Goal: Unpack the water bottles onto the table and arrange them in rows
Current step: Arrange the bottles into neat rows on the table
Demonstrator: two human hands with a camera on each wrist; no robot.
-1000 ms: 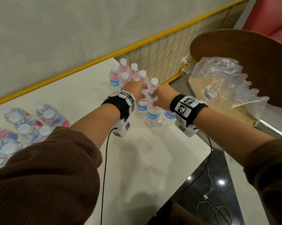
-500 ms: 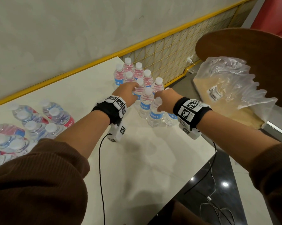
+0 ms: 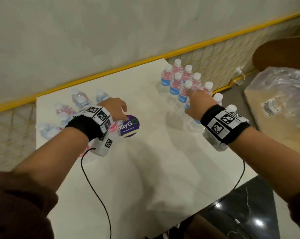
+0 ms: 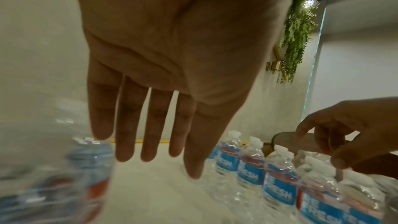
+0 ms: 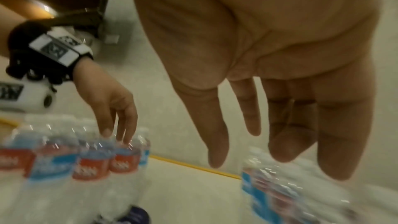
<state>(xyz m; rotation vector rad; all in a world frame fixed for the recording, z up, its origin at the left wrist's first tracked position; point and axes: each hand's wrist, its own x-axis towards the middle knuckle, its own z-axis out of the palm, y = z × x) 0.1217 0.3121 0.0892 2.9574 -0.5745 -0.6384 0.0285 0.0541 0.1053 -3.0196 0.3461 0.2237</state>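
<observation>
Several small water bottles (image 3: 176, 83) with white caps and blue-and-red labels stand in tight rows at the table's far right; they also show in the wrist views (image 4: 277, 185) (image 5: 271, 193). My right hand (image 3: 190, 100) (image 5: 275, 156) (image 4: 323, 142) hovers just over the nearest of them, fingers hanging loose, holding nothing. A second cluster of bottles (image 3: 80, 102) (image 5: 86, 164) stands at the far left. My left hand (image 3: 119, 109) (image 4: 159, 159) (image 5: 116, 134) is over that cluster, fingers straight and pointing down at the caps, gripping nothing.
A round purple sticker (image 3: 130, 125) lies on the white table (image 3: 145, 169) by my left hand. A crumpled plastic bag (image 3: 280, 104) on a brown box sits off the table's right edge, a round wooden top (image 3: 284, 52) behind it. Wrist cables trail toward me.
Both hands let go of the bottles they held at the rows. My left hand swung left to the other cluster; my right hand stayed over the rows. The head view turned left.
</observation>
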